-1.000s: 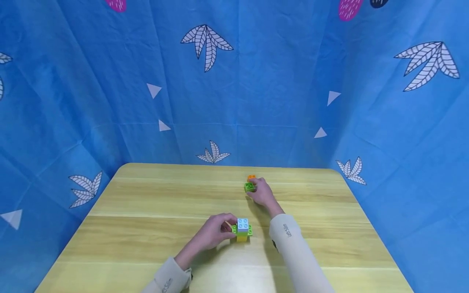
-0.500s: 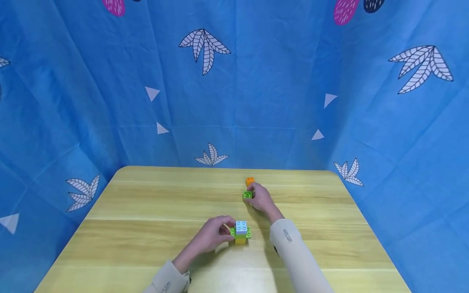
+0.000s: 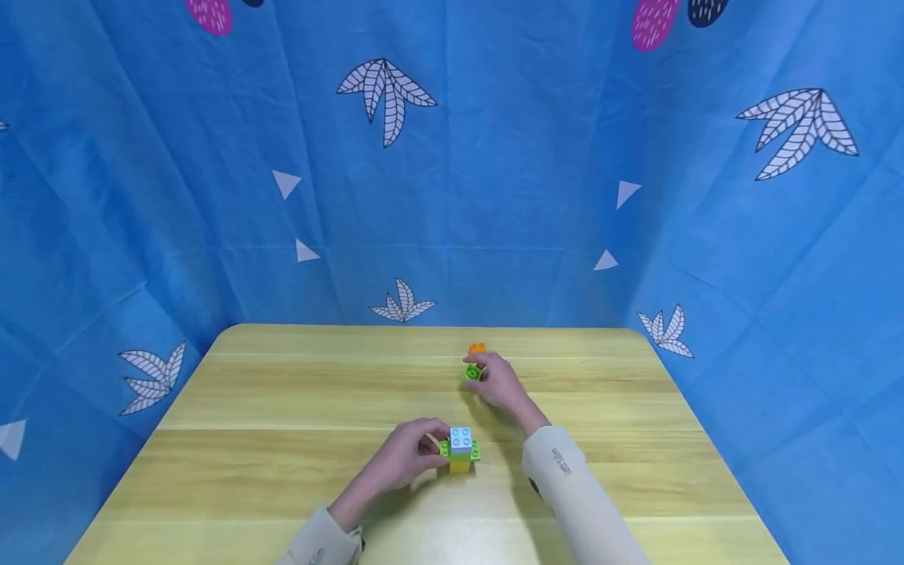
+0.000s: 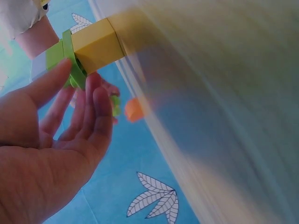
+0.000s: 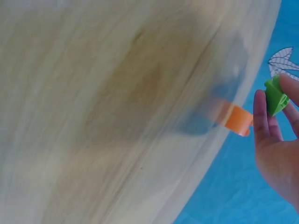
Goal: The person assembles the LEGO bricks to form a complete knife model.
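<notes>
A small stack of toy building bricks (image 3: 461, 441) stands on the table, with a yellow brick (image 4: 99, 45) at the bottom, a wider green plate (image 4: 70, 51) and green brick above, and a light blue brick (image 3: 461, 439) on top. My left hand (image 3: 404, 457) pinches the green plate's left end between thumb and fingers. Farther back, my right hand (image 3: 500, 383) holds a bright green brick (image 5: 275, 95) just above the table, its hollow underside facing up in the head view. Right behind those fingers sits an orange brick (image 3: 478, 348), partly covered by the hand.
The pale wooden table (image 3: 282, 392) reaches back to a blue patterned curtain (image 3: 508, 157), which also hangs at both sides. Between the two hands lies a short stretch of table.
My right hand has drawn the green brick slightly away from the orange brick and turned it in its fingers. The left hand keeps its grip on the stack. The head view has shifted slightly.
</notes>
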A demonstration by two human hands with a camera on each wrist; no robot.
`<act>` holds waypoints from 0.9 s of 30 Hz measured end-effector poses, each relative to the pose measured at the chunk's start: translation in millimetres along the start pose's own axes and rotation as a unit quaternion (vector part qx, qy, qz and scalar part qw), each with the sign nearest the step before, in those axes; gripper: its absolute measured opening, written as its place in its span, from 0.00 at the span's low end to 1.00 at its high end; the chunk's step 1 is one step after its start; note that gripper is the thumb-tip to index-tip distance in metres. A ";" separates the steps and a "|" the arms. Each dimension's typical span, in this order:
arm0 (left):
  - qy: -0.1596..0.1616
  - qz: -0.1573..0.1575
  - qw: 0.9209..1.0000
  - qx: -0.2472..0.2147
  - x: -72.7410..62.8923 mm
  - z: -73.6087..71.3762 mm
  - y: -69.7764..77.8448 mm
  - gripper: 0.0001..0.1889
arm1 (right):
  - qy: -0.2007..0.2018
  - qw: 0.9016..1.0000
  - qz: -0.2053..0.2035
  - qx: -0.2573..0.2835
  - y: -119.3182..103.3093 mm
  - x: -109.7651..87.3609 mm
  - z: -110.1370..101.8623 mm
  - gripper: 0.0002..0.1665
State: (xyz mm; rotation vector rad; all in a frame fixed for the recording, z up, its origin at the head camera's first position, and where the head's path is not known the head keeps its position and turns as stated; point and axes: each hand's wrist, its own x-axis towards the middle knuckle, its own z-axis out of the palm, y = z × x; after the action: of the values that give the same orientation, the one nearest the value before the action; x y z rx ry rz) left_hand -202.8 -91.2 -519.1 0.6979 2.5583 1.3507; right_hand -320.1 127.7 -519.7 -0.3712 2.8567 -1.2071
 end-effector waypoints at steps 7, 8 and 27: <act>-0.004 -0.002 1.000 -0.005 -1.4 0.1 1.3 0.18 | 0.005 1.000 -0.017 0.025 -9.3 -8.0 -5.4 0.22; -0.005 -0.003 1.000 -0.005 -1.9 0.2 1.6 0.19 | 0.004 0.999 -0.021 0.029 -10.8 -10.0 -6.1 0.22; -0.003 0.004 1.000 -0.014 -1.8 0.7 0.6 0.17 | 0.011 0.994 -0.063 0.088 -34.8 -37.3 -22.8 0.20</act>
State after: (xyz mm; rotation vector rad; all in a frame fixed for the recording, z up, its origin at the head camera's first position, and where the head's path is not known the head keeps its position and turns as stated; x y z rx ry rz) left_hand -200.9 -91.3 -519.2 0.7068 2.5286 1.3820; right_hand -279.0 128.7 -481.9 -0.5425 2.7522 -1.4808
